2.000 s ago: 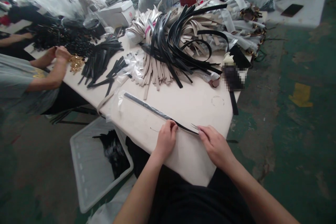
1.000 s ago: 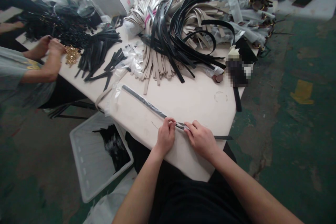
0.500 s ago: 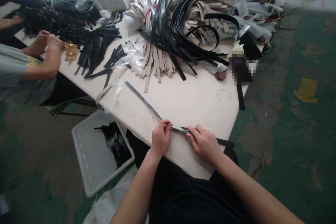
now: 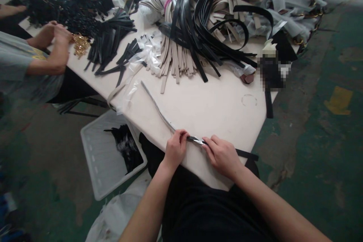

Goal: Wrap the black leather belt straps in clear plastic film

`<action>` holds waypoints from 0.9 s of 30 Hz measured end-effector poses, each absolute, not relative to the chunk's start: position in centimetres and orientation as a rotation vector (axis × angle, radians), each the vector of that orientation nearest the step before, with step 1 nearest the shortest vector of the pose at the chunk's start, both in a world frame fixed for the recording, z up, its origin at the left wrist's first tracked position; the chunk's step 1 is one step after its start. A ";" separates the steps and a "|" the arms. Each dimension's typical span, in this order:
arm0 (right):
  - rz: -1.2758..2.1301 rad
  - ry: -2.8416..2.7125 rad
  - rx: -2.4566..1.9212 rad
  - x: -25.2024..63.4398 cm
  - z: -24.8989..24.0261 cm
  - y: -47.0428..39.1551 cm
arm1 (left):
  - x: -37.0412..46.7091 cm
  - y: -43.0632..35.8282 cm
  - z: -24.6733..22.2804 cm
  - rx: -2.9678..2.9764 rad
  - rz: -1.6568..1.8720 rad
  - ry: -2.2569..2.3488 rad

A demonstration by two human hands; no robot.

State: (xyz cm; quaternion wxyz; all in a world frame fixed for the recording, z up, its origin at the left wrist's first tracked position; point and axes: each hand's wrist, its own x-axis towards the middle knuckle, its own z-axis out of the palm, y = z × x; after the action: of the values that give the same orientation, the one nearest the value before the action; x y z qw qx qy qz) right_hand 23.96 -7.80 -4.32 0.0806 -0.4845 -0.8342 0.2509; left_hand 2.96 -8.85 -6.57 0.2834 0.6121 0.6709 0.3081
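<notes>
- Over the last two seconds the strap [image 4: 159,110] has been drawn toward the person: more of its black end now hangs past the tabletop [image 4: 215,109] edge at about 4 o'clock from the right hand [image 4: 222,155], where two seconds ago almost none showed there.
- The hands have closed in on each other — two seconds ago they were well apart on the strap, now they sit near each other with only a short shiny stretch between them.
- Judged from this, the clear sleeve [image 4: 126,96] is being worked along the strap, and much of the length is still covered.
- The left hand [image 4: 175,149] is clenched on the strap, thumb and fingers pinching it at the near tabletop edge.
- The right hand is likewise closed on the strap, its fingers pinching it just at 3 o'clock of the left hand.
- The strap is long, thin and black; from the hands it runs toward 11 o'clock across the tabletop in a slight curve, looking greyish under film, and ends beside the crumpled sleeve.
- At 12 o'clock a large pile of black and beige straps [image 4: 198,26] is heaped — well apart from the hands.
- At 10 o'clock a co-worker's hands [image 4: 53,34] are seen at gold hardware [image 4: 81,43] beside short black strips [image 4: 113,43].
- A white bin [image 4: 98,162] stands on the floor at 9 o'clock, below the tabletop.
</notes>
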 end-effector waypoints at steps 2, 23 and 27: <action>0.756 -2.497 -1.452 23.7 -4.2 -7.8 | 2.9 -8.9 -6.6 1.635 0.836 1.788; 0.755 -2.448 -1.474 23.1 -4.8 -7.9 | 2.8 -8.9 -7.1 1.630 0.920 1.751; 0.802 -2.352 -1.489 23.2 -5.0 -7.9 | 2.9 -8.7 -6.7 1.556 0.931 1.757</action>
State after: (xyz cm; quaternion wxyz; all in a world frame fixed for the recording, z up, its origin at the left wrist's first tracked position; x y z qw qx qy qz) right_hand 23.24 -7.94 -5.01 0.1220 -0.5101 -0.8059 0.2748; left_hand 2.92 -8.68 -6.65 0.3037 0.5872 0.6630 0.3512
